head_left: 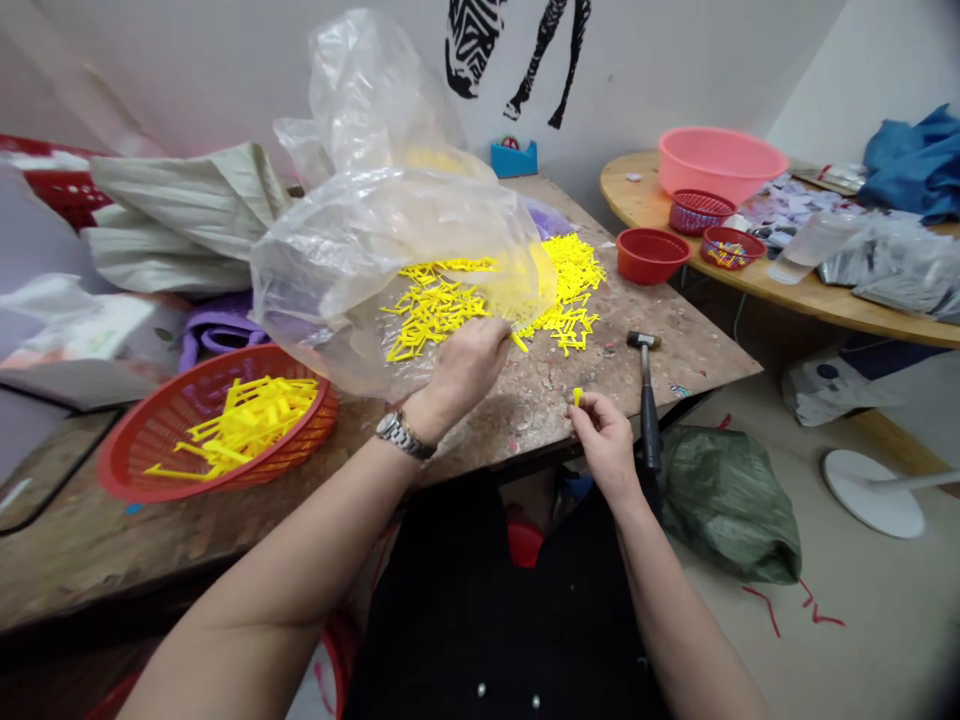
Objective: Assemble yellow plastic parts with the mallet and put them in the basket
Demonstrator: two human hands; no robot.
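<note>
My left hand [474,362], with a watch [405,434] on its wrist, is closed at the near edge of the yellow pile, its fingertips pinched at a small yellow plastic piece [520,343]. Over the front edge of the table, my right hand [607,445] pinches another yellow plastic piece [577,396] between thumb and finger; only its top end shows. Loose yellow plastic pieces [566,290] are heaped on the table beyond both hands. Part of that heap lies in the mouth of a large clear plastic bag [330,250].
A red basket [120,465] of longer yellow pieces stands at the left. Right of my right hand a hammer [646,390] lies with its handle over the table edge. A red bowl [652,258] sits at the back right corner. A green sack [731,505] rests on the floor.
</note>
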